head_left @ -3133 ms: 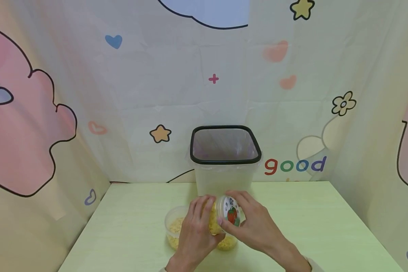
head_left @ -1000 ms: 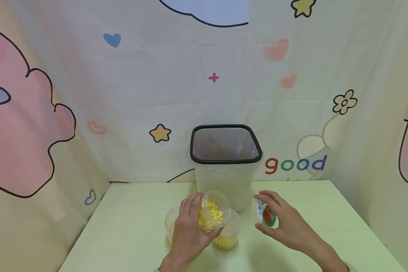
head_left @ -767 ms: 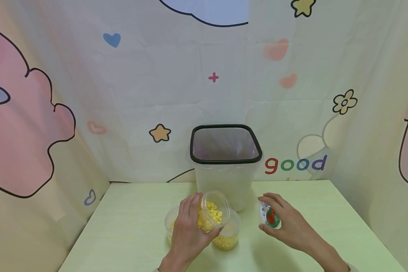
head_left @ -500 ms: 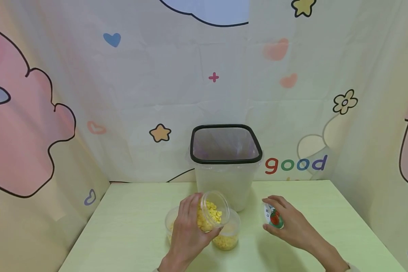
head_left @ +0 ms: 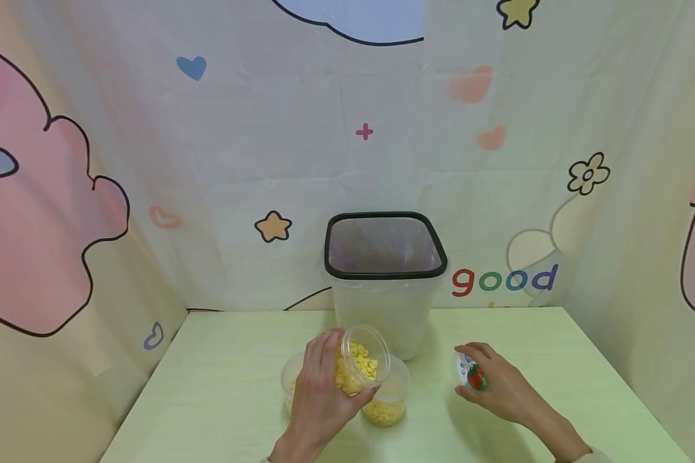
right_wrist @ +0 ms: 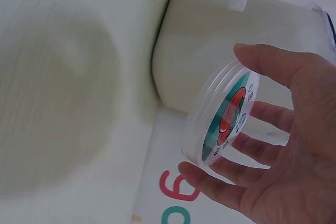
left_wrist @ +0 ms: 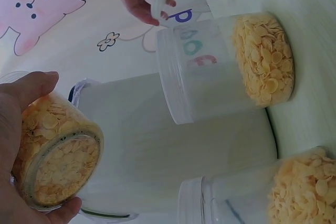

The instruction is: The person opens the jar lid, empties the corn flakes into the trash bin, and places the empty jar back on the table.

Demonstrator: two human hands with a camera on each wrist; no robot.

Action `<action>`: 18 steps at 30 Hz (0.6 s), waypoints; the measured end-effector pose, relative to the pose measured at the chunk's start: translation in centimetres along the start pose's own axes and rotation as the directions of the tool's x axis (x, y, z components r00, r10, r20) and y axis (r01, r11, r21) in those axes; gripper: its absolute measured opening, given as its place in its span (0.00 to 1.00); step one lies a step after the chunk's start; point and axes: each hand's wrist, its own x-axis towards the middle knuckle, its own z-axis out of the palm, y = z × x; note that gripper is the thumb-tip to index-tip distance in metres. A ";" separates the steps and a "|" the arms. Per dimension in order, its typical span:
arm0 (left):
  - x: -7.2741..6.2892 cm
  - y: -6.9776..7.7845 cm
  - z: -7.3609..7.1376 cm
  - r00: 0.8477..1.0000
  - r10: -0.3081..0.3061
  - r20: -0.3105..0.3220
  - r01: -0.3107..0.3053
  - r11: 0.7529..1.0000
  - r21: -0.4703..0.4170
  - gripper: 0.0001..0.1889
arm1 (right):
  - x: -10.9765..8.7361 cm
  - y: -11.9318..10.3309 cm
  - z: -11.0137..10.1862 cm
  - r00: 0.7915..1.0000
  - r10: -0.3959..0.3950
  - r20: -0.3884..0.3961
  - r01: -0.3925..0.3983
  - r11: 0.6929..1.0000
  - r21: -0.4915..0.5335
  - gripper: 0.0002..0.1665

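My left hand (head_left: 321,395) grips a clear plastic jar (head_left: 356,366) part-filled with yellow flakes, tipped so that its uncovered mouth faces right. The left wrist view shows the base of this jar (left_wrist: 65,169), with thumb and fingers around its side. Off to the right, my right hand (head_left: 500,386) holds a round clear lid (head_left: 469,374) by its edge, above the table. A tomato picture on a green and white label marks the lid (right_wrist: 226,116). Below and behind the held jar stand two more clear jars, one (head_left: 385,411) to the right and one (head_left: 291,373) partly hidden by my left hand.
A tall translucent bin (head_left: 382,315) with a black rim stands behind the jars, its top uncovered. The pale green table (head_left: 226,386) meets a printed cloth backdrop (head_left: 237,154) at its rear edge. Both standing jars (left_wrist: 262,59) hold flakes.
The lid was on the held jar's mouth about three seconds ago. My right hand has since taken it off and carried it right, then slightly down. The left hand and jar stay nearly still lately.
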 end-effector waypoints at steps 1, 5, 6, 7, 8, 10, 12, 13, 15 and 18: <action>0.0 0.0 0.0 1.000 -0.002 0.001 0.002 1.000 0.000 0.53 | 0.0 0.2 0.1 1.000 0.002 0.009 -0.002 1.000 0.000 0.39; -0.1 0.0 0.2 1.000 -0.008 0.004 0.008 1.000 -0.002 0.53 | 0.0 1.1 0.7 0.999 0.015 0.028 -0.015 1.000 -0.006 0.39; -0.2 0.0 0.2 1.000 -0.009 0.003 0.009 1.000 -0.003 0.53 | 0.0 1.4 0.8 0.999 0.015 0.031 -0.014 1.000 -0.009 0.39; -0.2 0.0 0.2 1.000 -0.009 0.001 0.009 1.000 -0.004 0.53 | 0.0 1.6 0.9 0.999 0.017 0.036 -0.017 1.000 -0.010 0.39; -0.2 0.0 0.3 1.000 -0.010 0.001 0.010 1.000 -0.006 0.53 | 0.0 1.7 1.0 0.999 0.019 0.039 -0.019 1.000 -0.013 0.39; -0.2 0.0 0.3 1.000 -0.011 0.000 0.011 1.000 -0.008 0.53 | 0.0 2.1 1.2 0.998 0.028 0.047 -0.027 1.000 -0.016 0.39; -0.2 0.0 0.3 1.000 -0.017 0.006 0.017 1.000 -0.007 0.53 | -0.1 2.4 1.4 0.998 0.035 0.056 -0.034 0.999 -0.023 0.39; -0.2 0.1 0.3 1.000 -0.020 0.010 0.020 1.000 -0.006 0.53 | -0.1 2.6 1.6 0.997 0.040 0.059 -0.039 0.999 -0.026 0.39; -0.2 0.1 0.2 0.999 -0.030 0.023 0.030 1.000 -0.006 0.52 | -0.1 2.9 1.8 0.997 0.047 0.067 -0.045 0.998 -0.032 0.39; -0.2 0.2 0.1 0.998 -0.040 0.039 0.040 0.999 -0.004 0.52 | -0.1 3.4 2.1 0.995 0.057 0.085 -0.053 0.998 -0.040 0.40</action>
